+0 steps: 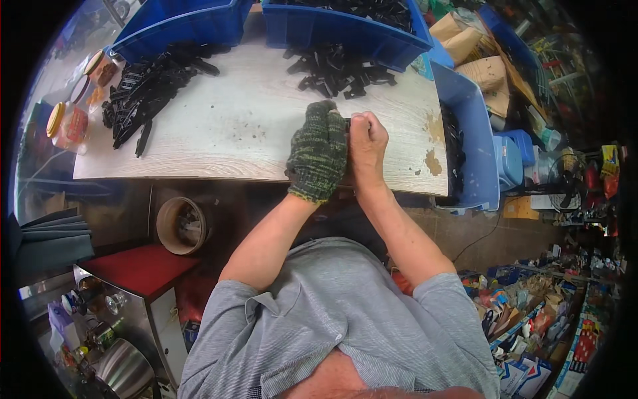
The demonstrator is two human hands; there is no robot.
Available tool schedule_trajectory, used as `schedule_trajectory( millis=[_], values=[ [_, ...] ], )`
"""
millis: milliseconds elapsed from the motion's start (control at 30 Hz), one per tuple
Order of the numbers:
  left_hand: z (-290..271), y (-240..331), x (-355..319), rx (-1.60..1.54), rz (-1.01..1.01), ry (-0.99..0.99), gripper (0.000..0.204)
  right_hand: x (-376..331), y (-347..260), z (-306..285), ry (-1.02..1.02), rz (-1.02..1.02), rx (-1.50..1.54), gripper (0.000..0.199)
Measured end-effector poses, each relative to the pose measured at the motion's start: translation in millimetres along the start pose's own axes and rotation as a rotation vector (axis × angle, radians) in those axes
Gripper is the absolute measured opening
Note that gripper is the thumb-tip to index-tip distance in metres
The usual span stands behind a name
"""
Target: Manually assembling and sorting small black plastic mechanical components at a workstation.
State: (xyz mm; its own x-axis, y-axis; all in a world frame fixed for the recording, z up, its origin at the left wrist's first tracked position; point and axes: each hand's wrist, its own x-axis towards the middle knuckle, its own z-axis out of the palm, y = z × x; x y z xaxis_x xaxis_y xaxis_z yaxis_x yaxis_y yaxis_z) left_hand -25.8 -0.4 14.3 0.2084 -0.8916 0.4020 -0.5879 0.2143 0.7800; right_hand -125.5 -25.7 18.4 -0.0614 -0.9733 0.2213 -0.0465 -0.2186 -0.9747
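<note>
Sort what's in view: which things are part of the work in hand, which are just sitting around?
In the work:
gloved left hand
bare right hand
small black part pinched between them
black parts piles
blue bins

Lying about:
jars
paper bags
red-topped cabinet
steel pot

Only one view, from a head-worn fisheye, looking steeply down over the chest and both forearms; close above the hands (342, 149), which sit near mid-frame; faces forward across the table (219, 133) toward blue bins (345, 30) at the top edge; straight edges bowed near the rim, corners black; floor clutter taken in at both sides and below.
</note>
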Motion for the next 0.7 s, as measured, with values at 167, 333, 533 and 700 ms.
schedule_trajectory(
  millis=[167, 333, 533, 700],
  values=[
    [1.5, -15.6, -2.7, 0.214, 0.243, 0.042, 0.024, 3.8, 1.0, -2.9, -0.001, 0.066, 0.095, 0.030],
    [-30.6, -29.3, 47.8, -0.089, 0.061, 0.164, 0.026, 3.1, -26.0, -6.8, 0.076, 0.333, 0.316, 0.029],
    [-24.8, -40.0, 107.9, 0.515, 0.076, -0.118, 0.025, 50.9, -29.8, -66.8, 0.379, 0.415, 0.329, 0.030],
    [-24.0, -28.6, 104.0, 0.441, 0.049, -0.171, 0.027, 78.7, -31.6, -136.4, 0.785, 0.279, 0.242, 0.033]
  ],
)
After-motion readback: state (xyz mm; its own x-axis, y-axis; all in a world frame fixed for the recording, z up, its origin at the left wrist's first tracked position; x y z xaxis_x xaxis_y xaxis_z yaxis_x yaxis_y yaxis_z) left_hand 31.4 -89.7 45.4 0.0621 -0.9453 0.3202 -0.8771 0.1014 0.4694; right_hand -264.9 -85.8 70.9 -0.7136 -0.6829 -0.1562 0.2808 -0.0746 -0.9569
